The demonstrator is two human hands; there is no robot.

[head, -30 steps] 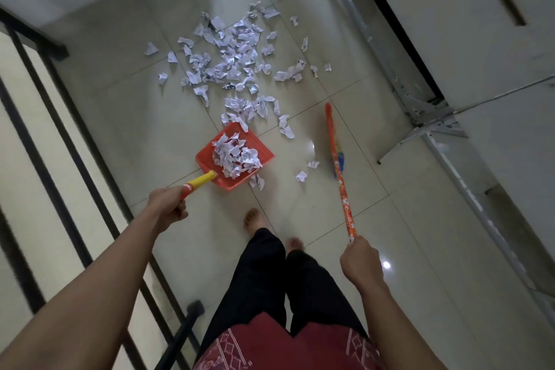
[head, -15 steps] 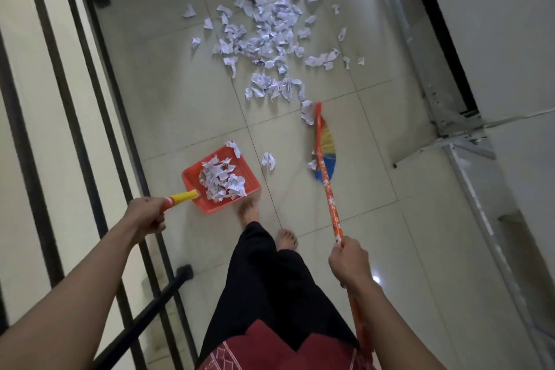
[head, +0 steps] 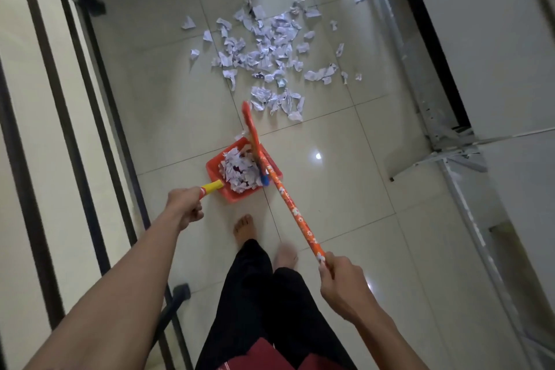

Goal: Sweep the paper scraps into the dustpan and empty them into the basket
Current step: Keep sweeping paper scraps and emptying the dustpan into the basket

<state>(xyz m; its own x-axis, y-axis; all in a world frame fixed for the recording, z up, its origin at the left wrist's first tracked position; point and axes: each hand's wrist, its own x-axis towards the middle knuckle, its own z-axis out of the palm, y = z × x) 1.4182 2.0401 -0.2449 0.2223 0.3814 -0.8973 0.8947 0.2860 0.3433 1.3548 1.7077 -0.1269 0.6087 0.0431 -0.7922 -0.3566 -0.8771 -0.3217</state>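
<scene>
Clamping the left grip (head: 184, 204) round the yellow handle (head: 213, 185) of the red dustpan (head: 240, 197) on the floor (head: 345, 189) (already heaped with paper scraps (head: 240, 173)), and the right grip (head: 339, 282) round the orange broom (head: 288, 203), with its bristles in the pan and more scraps (head: 270, 48) strewn on the tiles beyond.

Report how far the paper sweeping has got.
Done: one heap of scraps sits in the red dustpan. In hand: the left hand grips its yellow handle, and the right hand holds the broom across the pan. Left: many loose scraps litter the tiles beyond; no basket in view, so emptying remains.
</scene>
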